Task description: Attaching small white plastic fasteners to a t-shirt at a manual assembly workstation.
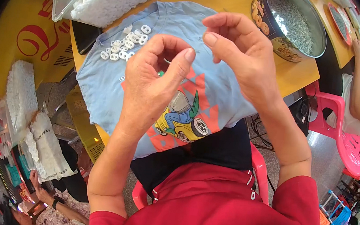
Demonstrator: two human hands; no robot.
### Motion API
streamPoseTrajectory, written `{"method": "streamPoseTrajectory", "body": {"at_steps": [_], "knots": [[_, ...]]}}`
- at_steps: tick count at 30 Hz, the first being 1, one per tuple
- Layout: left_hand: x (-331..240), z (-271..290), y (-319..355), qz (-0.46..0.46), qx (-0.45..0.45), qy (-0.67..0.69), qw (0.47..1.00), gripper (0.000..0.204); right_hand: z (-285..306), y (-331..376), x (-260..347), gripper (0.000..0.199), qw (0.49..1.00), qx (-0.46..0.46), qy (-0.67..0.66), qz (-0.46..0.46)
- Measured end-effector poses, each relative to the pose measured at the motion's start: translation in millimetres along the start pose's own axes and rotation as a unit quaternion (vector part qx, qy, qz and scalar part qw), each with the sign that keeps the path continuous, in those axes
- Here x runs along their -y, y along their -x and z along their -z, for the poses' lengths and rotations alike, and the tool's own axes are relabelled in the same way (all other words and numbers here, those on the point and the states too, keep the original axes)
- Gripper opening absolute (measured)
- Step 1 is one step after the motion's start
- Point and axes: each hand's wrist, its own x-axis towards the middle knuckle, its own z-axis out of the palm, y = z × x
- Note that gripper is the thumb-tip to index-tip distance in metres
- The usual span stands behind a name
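My left hand [158,72] is raised over a light-blue T-shirt [103,81] spread across my lap and the table edge. Its fingers are curled in and the thumb is pressed close. A small pale, thin bit shows inside the grip, too hidden to name. Level with it on the right, my right hand [240,48] has bent fingers with the thumb tip close to them; whatever they pinch, if anything, cannot be made out. Beyond my left hand, several small white oval plastic pieces with two holes [129,44] lie loose on the shirt.
A round tin [280,48] of small metal screws stands at the far right. Far left, a clear tub [108,4] is heaped with white plastic pieces. Another person's arm [359,95] is at right near a pink chair [342,131]; another person's hand [42,192] is at lower left.
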Motion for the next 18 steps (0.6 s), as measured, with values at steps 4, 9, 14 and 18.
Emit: {"method": "streamPoseTrajectory", "body": {"at_steps": [4,9,14,18], "knots": [[4.4,6.5,-12.1,-0.084,-0.031,-0.195,0.977,0.008,11.8,-12.1,-5.0,0.016,0.947,0.002,0.295,0.127],[14.0,10.9,-21.7,-0.123,-0.036,-0.252,0.959,0.009,17.5,-21.2,-17.1,0.014,0.883,0.022,0.41,0.228],[22.9,14.7,-26.9,-0.126,-0.029,-0.296,0.946,0.011,22.9,-24.4,-23.0,0.014,0.862,0.059,0.429,0.263],[20.7,23.0,-25.0,-0.11,-0.04,-0.287,0.951,0.013,31.4,-23.0,-6.8,0.014,0.86,0.026,0.443,0.251]]}}
